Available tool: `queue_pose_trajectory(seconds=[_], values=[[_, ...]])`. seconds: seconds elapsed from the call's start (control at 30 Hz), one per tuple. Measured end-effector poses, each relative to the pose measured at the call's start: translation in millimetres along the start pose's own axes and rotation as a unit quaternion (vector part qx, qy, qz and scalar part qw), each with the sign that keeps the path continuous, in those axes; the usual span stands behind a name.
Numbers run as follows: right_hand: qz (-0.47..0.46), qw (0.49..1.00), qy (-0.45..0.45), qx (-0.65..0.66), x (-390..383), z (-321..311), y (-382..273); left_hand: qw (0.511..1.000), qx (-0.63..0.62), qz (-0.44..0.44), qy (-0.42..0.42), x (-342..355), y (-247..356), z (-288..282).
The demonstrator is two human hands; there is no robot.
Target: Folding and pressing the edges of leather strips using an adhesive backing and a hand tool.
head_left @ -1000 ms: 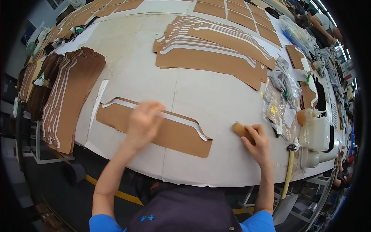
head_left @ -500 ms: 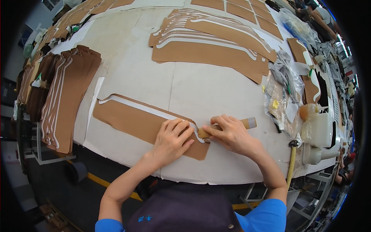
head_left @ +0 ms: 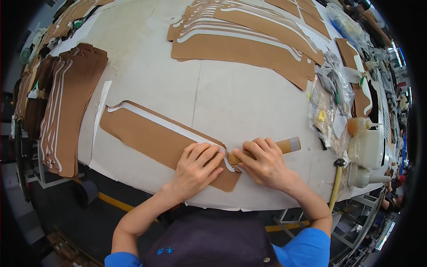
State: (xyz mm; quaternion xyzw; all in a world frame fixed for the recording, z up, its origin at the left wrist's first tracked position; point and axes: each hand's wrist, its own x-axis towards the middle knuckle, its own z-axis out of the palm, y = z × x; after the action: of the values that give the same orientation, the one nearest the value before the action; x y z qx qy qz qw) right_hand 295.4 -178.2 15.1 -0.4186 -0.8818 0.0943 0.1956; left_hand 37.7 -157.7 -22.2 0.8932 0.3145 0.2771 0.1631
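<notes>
A long brown panel [head_left: 142,133] lies slantwise on the pale table in front of me, with a white strip [head_left: 165,123] along its far edge that curls at both ends. My left hand [head_left: 194,168] rests on the panel near its right end, fingers stretched out over the strip. My right hand [head_left: 266,167] is closed around a tan rod [head_left: 284,146] with a grey band at its far end. The rod's near end touches the panel's right edge by the curl of the strip, just right of my left fingertips. Small frayed bits show there.
Overlapping brown panels with white strips [head_left: 240,46] lie across the table's far side. More panels [head_left: 73,102] hang over the left edge. At the right are clear plastic bags [head_left: 327,113], a white bottle [head_left: 370,147] and a yellow hose [head_left: 336,184].
The view has shifted a little, and the panel's right end sits slightly lower in it. Both hands keep nearly the same places, with my right hand still holding the rod at the panel's edge.
</notes>
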Motion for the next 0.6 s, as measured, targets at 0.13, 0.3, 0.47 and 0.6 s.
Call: queue_pose_trajectory(seconds=[0.13, 0.3, 0.47, 0.6], values=[[-0.007, 1.0, -0.014, -0.001, -5, 1, -1, 1.0, 0.001, 0.002, -0.008, -2, 2, 0], [-0.007, 1.0, -0.011, -0.006, -3, 2, -3, 1.0, 0.01, 0.001, -0.014, -2, 3, 0], [-0.008, 1.0, -0.011, 0.004, -2, 4, 2, 0.999, 0.024, 0.01, -0.025, -4, -1, 1], [-0.003, 1.0, -0.011, 0.005, -4, 3, -1, 0.998, 0.029, 0.035, -0.047, 0, -12, -5]])
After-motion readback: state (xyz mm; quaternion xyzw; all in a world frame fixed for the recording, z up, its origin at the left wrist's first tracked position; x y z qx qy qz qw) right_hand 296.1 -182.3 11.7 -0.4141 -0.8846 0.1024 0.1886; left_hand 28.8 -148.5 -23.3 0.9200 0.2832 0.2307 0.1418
